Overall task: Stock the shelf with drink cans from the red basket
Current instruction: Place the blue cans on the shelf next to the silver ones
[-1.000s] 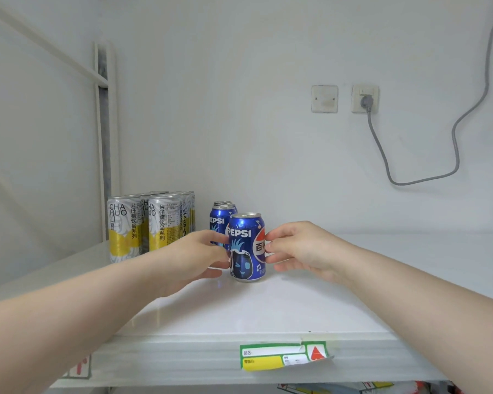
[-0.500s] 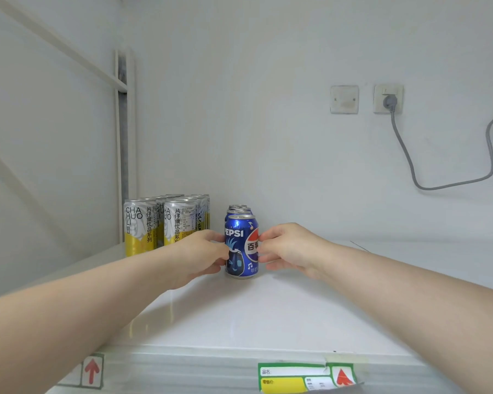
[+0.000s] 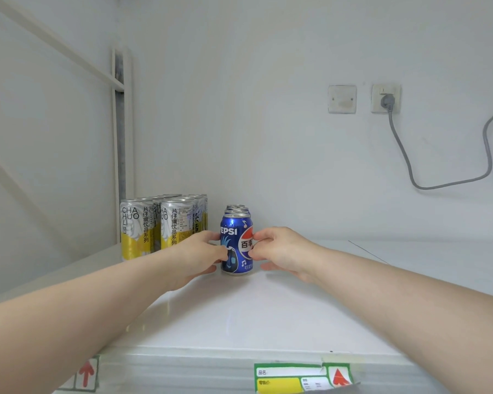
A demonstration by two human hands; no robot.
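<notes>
A white shelf runs back to a plain white wall. A blue can stands upright on it, toward the back. The left hand holds the can's left side with the thumb across its front. The right hand holds its right side with curled fingers. Each grip is clamped on the can.

Directly behind the blue can, at least 2 more blue cans stand in line, only their tops showing. Just left of it, partly behind the left hand, tall yellow cans stand in 2 rows. Further left, a white post rises.

Up and to the right of the blue can, the wall carries a blank plate and a socket. A grey cable hangs from the socket in a loop. On the shelf's front edge, nearer than the blue can, are a price label and, off to the left, a red arrow sticker.
</notes>
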